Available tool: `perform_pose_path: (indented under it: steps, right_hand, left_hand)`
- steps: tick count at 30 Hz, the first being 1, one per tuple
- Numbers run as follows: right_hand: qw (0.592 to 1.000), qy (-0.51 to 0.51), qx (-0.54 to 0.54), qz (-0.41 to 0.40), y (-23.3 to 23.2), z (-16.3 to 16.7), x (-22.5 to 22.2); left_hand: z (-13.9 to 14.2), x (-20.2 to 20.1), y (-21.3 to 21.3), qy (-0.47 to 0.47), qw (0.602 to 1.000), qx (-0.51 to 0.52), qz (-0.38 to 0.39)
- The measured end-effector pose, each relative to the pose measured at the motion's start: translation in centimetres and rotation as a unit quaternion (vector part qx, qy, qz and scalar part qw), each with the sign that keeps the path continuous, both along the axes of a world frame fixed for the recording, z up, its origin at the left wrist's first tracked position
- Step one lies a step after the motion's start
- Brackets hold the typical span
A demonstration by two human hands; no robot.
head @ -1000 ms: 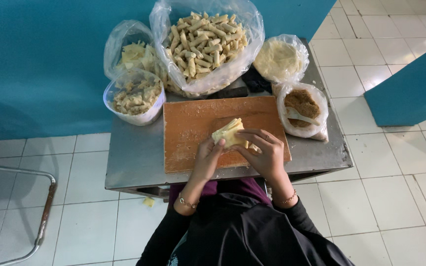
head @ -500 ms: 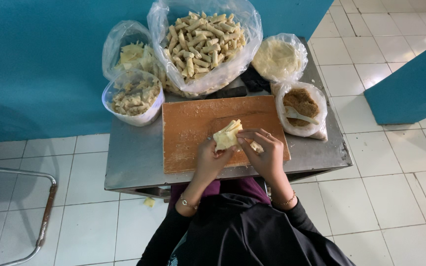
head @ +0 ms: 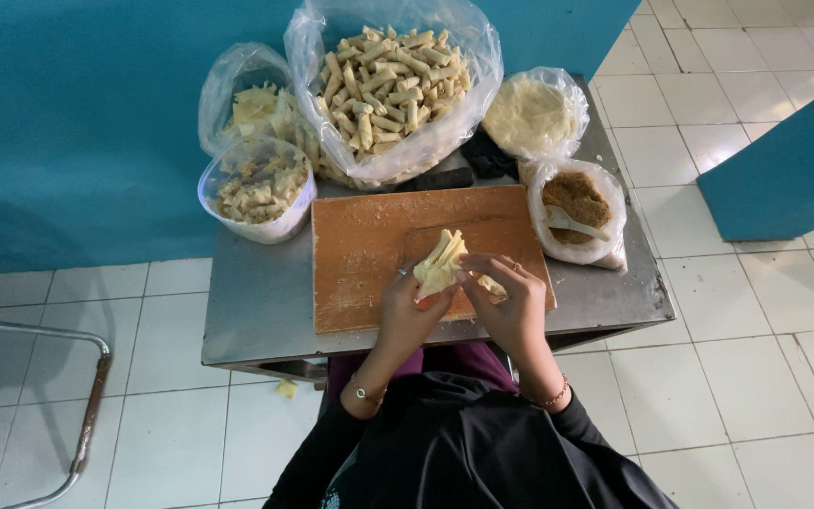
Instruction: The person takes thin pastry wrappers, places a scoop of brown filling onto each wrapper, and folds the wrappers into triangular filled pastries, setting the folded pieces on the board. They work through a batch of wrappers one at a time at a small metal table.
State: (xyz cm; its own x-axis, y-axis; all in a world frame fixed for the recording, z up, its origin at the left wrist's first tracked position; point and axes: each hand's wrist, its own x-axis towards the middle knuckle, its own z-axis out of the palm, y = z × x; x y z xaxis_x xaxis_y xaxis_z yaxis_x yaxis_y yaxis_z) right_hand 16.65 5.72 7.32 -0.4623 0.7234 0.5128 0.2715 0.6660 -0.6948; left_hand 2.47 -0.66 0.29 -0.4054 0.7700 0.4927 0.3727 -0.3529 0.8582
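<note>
Over wooden board [head: 379,254] on metal table [head: 256,311] | left hand [head: 405,311] and right hand [head: 511,306] both clamped on pale yellow wrapper [head: 440,266], folded, layered edges fanning upward | big bag of finished rolls [head: 390,80] behind

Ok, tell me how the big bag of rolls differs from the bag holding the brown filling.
The big bag of rolls is far larger than the brown filling bag and heaped with pale finger-shaped pieces; the filling bag holds a loose brown mass with a white spoon in it. The rolls sit behind the wooden board, the filling at its right. Both are clear, open plastic.
</note>
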Motion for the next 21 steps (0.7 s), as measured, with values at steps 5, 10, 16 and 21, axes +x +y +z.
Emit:
perform_pose_path:
  steps: [5,10,16,21]
  right_hand:
    - [0.998,0.03,-0.047,0.033,0.9,-0.9,0.1]
    - [0.997,0.001,-0.06,0.051,1.6,-3.1,0.3]
    - [0.91,0.223,-0.338,0.083,4.1,-6.0,1.4]
    - [0.88,0.344,-0.323,0.049,6.7,-4.7,4.1]
  left_hand:
    - [-0.7,-0.5,0.1,-0.065,0.997,-0.028,-0.043]
    - [-2.9,-0.5,0.5,-0.148,0.986,-0.058,-0.043]
    - [-5.2,-1.1,1.1,-0.201,0.975,-0.09,-0.003]
    - [-5.5,-2.2,0.8,-0.47,0.881,-0.016,-0.053]
